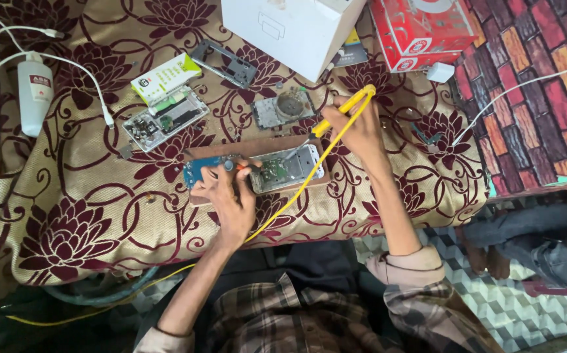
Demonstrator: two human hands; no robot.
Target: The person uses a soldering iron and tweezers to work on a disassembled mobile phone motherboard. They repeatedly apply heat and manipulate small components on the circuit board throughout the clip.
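Opened phone chassis (288, 168) lies on brown board (257, 149) on floral cloth (87, 216). Right hand (362, 127) grips yellow soldering iron (342, 111), tip at chassis. Left hand (228, 189) pinches blue circuit board (198, 168) beside it.

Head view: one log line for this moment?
left hand: steadies opened phone | right hand: holds yellow soldering iron, tip at phone | surface: brown board

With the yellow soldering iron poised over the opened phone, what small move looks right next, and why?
Probably lower the tip of the yellow soldering iron a little further onto the board of the opened phone. The right hand already angles the iron down at that board, and the left hand presses the phone's left end against the brown board beneath it.
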